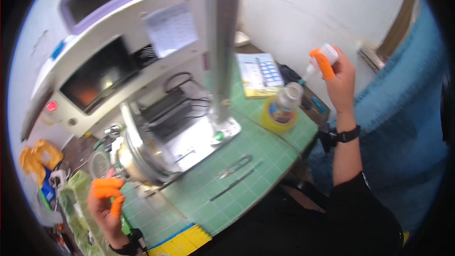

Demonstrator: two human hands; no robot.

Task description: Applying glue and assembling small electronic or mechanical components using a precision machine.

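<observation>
Right hand grasping white bottle near the jar
Left hand curled near the wheel, cannot tell if gripping

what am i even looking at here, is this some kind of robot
No robot: these are a person's own hands, seen by a wide fisheye camera on their head, so straight edges bend. The right hand holds a small white bottle with a narrow tip. The left hand, with orange finger covers, shows nothing between thumb and fingers. On the green gridded tabletop lie what look like snips and a thin dark tool; a clear jar stands to the right. Behind rises a metal column.
</observation>
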